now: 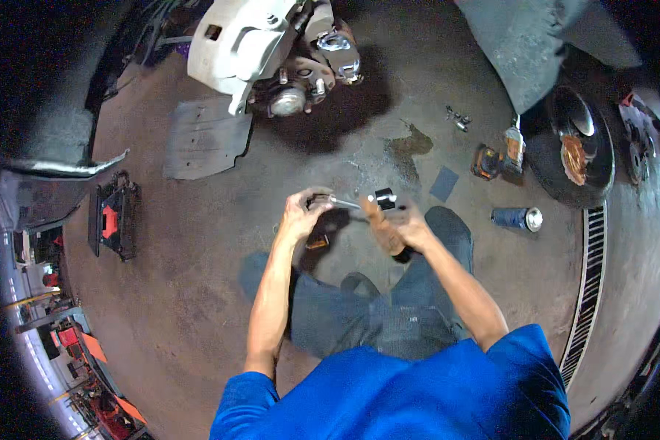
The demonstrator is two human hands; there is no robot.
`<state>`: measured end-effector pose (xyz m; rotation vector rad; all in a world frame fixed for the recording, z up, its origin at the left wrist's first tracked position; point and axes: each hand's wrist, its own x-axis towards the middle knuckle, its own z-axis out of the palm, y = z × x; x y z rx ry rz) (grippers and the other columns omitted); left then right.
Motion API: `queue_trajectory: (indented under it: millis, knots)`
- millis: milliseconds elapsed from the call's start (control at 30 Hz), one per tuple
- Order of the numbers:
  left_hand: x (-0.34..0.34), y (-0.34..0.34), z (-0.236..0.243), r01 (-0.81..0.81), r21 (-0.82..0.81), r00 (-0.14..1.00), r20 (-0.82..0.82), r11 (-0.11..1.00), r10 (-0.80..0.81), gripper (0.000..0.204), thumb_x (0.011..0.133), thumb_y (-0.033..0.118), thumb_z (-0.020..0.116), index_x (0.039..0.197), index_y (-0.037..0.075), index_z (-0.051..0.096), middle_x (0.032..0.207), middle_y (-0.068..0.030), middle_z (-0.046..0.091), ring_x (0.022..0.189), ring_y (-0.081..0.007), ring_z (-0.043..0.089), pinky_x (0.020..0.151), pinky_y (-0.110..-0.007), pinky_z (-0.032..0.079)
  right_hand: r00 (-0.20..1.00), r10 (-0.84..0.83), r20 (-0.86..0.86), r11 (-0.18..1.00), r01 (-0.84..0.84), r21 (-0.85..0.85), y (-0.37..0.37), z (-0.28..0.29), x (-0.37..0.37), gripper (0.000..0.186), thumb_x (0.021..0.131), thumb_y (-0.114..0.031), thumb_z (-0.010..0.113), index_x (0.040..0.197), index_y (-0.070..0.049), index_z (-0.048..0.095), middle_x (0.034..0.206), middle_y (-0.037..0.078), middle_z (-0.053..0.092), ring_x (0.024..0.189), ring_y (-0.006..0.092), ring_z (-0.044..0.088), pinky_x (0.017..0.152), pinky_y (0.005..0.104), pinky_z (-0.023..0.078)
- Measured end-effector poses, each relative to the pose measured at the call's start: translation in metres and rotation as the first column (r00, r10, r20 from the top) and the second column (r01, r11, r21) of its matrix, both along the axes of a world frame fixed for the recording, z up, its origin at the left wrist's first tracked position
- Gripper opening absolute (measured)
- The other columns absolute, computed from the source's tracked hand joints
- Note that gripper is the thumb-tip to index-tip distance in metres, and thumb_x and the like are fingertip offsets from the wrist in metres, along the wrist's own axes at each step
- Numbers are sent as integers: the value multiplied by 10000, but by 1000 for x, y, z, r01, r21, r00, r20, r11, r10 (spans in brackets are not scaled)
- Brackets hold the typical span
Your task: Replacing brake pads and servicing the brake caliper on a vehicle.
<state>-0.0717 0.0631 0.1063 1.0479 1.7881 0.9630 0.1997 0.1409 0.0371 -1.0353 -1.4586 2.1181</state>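
Note:
My left hand (301, 214) is closed around one end of a thin silvery metal piece (343, 202), pinched between thumb and fingers. To its right, my right hand (412, 229) grips an orange-brown and black hand-held tool (383, 226). Motion smears this tool, so its exact kind is unclear. The tool's upper part comes close to the far end of the metal piece; whether they touch I cannot tell. Both hands are held over the floor, in front of my bent legs. A small orange-and-dark object (318, 241) shows below my left hand.
Ahead hangs a wheel hub with a pale shield (251, 42). A grey flat panel (204, 141) lies at its left. At right are a blue spray can (517, 218), a cordless tool (514, 147), a dark sheet (444, 184) and a wheel (539, 170). A black-and-red stand (111, 218) stands left.

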Motion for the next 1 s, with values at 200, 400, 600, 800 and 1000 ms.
queue_trajectory:
  millis: [200,400,600,800,1000]
  knots:
    - [59,2,68,597,419,801,-263,684,-538,311,741,-2,726,1044,47,678,977,-136,705,883,-258,683,784,-344,540,969,-210,-129,906,144,-398,-19,77,48,492,861,-58,637,1320,-42,461,1202,155,595,1097,216,590,904,354,511]
    - [106,19,93,759,392,642,-313,520,-700,381,704,-75,683,1063,52,665,1023,-157,673,914,-343,667,785,-387,545,952,-123,-281,987,87,-137,-42,117,81,563,879,-113,672,1364,-82,387,1240,118,585,1122,212,574,944,355,485]
    - [155,41,121,933,162,356,-568,322,-742,456,606,-81,617,1053,3,604,1118,-208,608,1071,-429,555,902,-442,492,967,-134,-218,983,158,98,-39,121,117,472,851,-152,704,1270,-33,524,1158,81,628,1036,182,587,932,351,475]
    - [200,43,149,941,140,317,-685,308,-656,284,658,-65,588,926,-4,517,937,-218,574,887,-440,561,742,-490,480,955,-161,-249,974,194,114,-42,139,152,735,867,-117,686,1443,-47,234,1302,86,474,1135,160,473,951,317,415]
    - [223,43,134,763,101,602,-469,638,-646,143,816,14,555,957,1,572,816,-242,607,773,-464,585,692,-482,474,945,-303,126,761,160,628,-37,154,153,687,842,-172,673,1340,-21,226,975,197,605,903,383,612,802,454,475]
